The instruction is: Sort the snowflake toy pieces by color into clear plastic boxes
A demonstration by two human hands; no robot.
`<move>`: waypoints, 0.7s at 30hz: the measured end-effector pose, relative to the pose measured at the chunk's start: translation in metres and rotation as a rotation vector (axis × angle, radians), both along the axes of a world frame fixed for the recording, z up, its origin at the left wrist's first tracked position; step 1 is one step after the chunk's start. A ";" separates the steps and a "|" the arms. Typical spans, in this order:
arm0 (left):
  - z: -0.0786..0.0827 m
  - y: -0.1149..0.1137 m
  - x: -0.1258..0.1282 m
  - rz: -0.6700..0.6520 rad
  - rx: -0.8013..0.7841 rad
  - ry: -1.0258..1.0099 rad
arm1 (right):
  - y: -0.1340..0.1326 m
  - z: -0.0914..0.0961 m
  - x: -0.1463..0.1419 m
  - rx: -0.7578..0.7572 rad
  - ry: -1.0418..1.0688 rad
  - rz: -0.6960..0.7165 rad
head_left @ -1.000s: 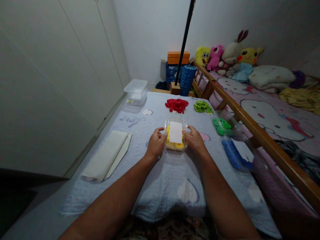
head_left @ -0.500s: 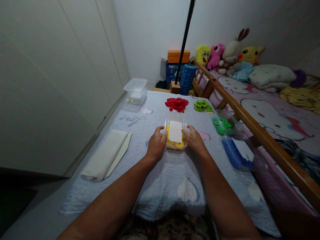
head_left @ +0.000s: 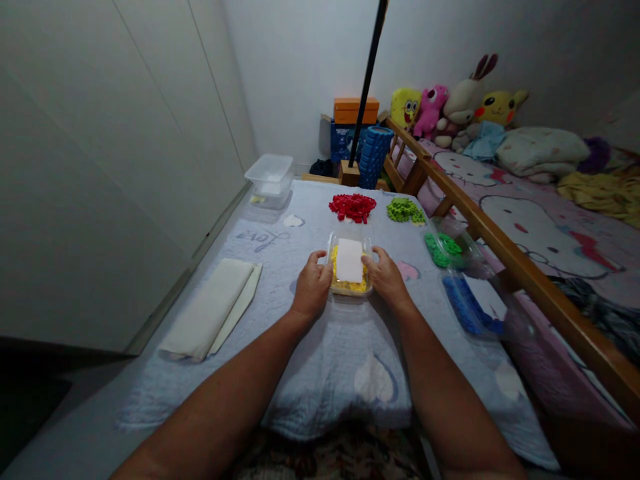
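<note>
Two-handed hold: left hand (head_left: 313, 287) and right hand (head_left: 387, 277) are gripping opposite sides of the clear container (head_left: 350, 292), which is showing yellow pieces (head_left: 345, 285) under a white card (head_left: 349, 260) and sitting or hovering, can't tell, over the cloth (head_left: 325, 367), nearer than the red pieces (head_left: 352, 207). Light, even pressure is probably serving best, thin plastic likely flexing under hard squeezing

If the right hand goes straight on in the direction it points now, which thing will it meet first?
The clear container of yellow pieces, which the right hand is gripping at its side. Beyond it, the red pieces look roughly in line, though depth is unclear.
</note>
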State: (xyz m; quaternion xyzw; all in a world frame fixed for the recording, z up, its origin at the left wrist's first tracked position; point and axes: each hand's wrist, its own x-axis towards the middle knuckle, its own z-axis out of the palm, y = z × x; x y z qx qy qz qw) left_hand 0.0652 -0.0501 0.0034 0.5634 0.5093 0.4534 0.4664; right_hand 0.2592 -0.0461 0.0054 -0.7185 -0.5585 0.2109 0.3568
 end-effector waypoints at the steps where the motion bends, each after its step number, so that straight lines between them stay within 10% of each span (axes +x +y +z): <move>1: 0.000 0.000 0.000 -0.001 0.000 -0.003 | 0.000 0.000 0.000 -0.002 0.003 0.001; 21: -0.003 0.002 0.000 0.013 0.027 -0.008 | 0.005 -0.005 -0.002 0.067 0.179 -0.021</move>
